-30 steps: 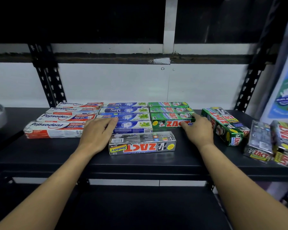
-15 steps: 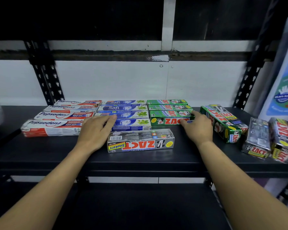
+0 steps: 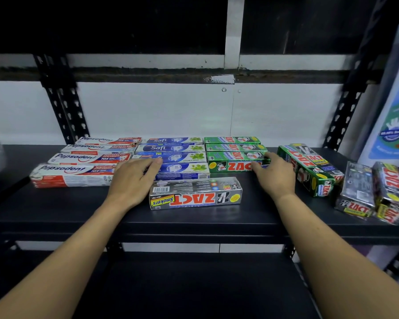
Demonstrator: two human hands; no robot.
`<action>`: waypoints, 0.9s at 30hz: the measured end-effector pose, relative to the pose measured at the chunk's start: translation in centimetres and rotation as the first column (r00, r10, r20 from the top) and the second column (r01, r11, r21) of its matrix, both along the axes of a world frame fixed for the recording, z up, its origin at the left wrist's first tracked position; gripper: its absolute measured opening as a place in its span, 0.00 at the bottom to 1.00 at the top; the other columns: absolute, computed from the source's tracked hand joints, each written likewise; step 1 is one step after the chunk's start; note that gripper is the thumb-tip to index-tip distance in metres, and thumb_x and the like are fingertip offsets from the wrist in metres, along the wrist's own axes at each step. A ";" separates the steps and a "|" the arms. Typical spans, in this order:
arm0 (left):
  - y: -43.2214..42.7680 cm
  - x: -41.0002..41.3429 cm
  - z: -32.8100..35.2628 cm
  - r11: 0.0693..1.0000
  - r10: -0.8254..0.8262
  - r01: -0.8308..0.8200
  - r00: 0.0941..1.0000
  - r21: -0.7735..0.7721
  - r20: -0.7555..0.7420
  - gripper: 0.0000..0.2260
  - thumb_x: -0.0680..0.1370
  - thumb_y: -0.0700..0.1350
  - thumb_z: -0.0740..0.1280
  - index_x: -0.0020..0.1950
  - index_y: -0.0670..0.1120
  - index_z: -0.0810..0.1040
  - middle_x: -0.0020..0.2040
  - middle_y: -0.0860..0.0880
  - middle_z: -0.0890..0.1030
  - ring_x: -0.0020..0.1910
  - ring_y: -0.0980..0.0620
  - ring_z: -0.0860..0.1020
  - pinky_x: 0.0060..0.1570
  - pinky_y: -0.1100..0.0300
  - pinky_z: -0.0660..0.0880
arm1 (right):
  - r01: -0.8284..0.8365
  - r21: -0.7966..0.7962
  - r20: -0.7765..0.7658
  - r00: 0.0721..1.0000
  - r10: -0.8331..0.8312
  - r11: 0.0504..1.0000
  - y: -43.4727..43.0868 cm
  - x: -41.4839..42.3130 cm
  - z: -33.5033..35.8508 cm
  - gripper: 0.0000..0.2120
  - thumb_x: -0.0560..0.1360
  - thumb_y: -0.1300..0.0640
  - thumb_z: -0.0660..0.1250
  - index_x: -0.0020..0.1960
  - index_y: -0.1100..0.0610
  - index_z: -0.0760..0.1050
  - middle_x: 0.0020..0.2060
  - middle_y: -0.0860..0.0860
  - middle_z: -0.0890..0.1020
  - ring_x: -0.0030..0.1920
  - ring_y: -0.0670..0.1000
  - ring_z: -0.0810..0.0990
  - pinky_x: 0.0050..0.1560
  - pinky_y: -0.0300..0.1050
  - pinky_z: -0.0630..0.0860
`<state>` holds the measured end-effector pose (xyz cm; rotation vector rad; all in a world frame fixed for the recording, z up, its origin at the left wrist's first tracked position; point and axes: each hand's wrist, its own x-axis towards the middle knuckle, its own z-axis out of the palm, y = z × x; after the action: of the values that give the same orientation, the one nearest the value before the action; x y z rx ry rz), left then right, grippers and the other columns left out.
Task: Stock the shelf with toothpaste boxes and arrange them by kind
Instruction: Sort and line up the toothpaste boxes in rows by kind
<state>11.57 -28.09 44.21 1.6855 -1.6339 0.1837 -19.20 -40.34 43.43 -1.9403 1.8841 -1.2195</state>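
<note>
**While both hands rest on the rows, one silver box waits**

Since a second ago, almost nothing has moved. The rows of boxes sit in the same spots, and both hands are still on them. I think the rows are only being pushed straight, so the sorting is partly done.

The red and white boxes (image 3: 78,166), the blue boxes (image 3: 171,148) and the green boxes (image 3: 234,148) lie in three neat rows, side by side. A silver box (image 3: 195,193) lies alone in front of them — it has no row yet.

The left hand (image 3: 134,180) lies flat with straight fingers on the front blue box. It touches, it does not grab. The right hand (image 3: 274,176) presses its fingers on the right end of the front green box and holds nothing.

More green boxes (image 3: 309,169) and more silver boxes (image 3: 355,187) lie crooked on the right side of the black shelf (image 3: 194,222) — still to be sorted. A big bottle (image 3: 394,111) stands past them.
</note>
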 end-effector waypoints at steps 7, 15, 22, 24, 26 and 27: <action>0.0 0.0 0.0 1.000 0.002 -0.002 1.000 0.007 -0.002 0.25 0.81 0.62 0.51 0.49 0.49 0.84 0.42 0.56 0.80 0.44 0.52 0.77 0.58 0.45 0.72 | -0.007 -0.013 -0.007 1.000 0.007 1.000 -0.2 0.1 -0.2 0.27 0.77 0.46 0.68 0.71 0.59 0.71 0.62 0.59 0.79 0.61 0.59 0.78 0.53 0.50 0.77; 0.9 0.5 -0.1 0.987 -0.006 0.001 0.999 -0.164 -0.035 0.18 0.81 0.59 0.57 0.57 0.53 0.82 0.57 0.55 0.83 0.56 0.53 0.77 0.60 0.42 0.72 | 0.024 0.001 0.019 1.000 -0.024 1.000 0.0 0.1 -0.2 0.27 0.76 0.46 0.69 0.71 0.59 0.72 0.56 0.60 0.81 0.56 0.59 0.80 0.48 0.49 0.77; 1.0 0.4 -0.3 0.987 -0.036 0.023 0.996 -0.156 -0.079 0.15 0.80 0.58 0.59 0.55 0.54 0.82 0.54 0.56 0.83 0.54 0.53 0.77 0.55 0.42 0.75 | 0.011 0.029 0.013 1.000 -0.012 1.000 -0.1 -0.1 -0.1 0.26 0.77 0.46 0.68 0.71 0.57 0.71 0.57 0.58 0.81 0.57 0.59 0.80 0.49 0.49 0.76; 1.4 0.2 -0.4 0.982 -0.059 0.042 0.994 -0.182 -0.089 0.14 0.80 0.58 0.60 0.55 0.54 0.82 0.53 0.57 0.83 0.55 0.53 0.77 0.55 0.43 0.75 | 0.011 0.037 0.009 1.000 -0.012 0.999 -0.2 -0.1 -0.2 0.26 0.77 0.46 0.68 0.71 0.56 0.70 0.57 0.58 0.81 0.56 0.59 0.80 0.47 0.48 0.76; 2.1 -0.1 -0.3 0.977 -0.087 0.063 0.990 -0.202 -0.114 0.13 0.79 0.57 0.61 0.54 0.54 0.82 0.52 0.59 0.82 0.55 0.53 0.77 0.54 0.45 0.76 | 0.012 0.044 0.010 1.000 -0.012 0.999 -0.3 -0.1 -0.3 0.26 0.77 0.46 0.68 0.71 0.56 0.70 0.57 0.58 0.81 0.56 0.59 0.80 0.47 0.48 0.76; 2.5 -0.3 -0.3 0.976 -0.102 0.074 0.986 -0.203 -0.131 0.12 0.79 0.57 0.62 0.53 0.54 0.82 0.51 0.59 0.82 0.54 0.54 0.78 0.53 0.46 0.76 | 0.009 0.043 0.015 1.000 -0.010 0.999 -0.3 -0.1 -0.3 0.26 0.76 0.47 0.68 0.70 0.57 0.71 0.57 0.58 0.81 0.56 0.58 0.80 0.47 0.48 0.76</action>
<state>11.26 -25.63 43.90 1.4408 -1.5294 0.1730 -19.29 -40.61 43.16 -1.8966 1.8983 -1.1836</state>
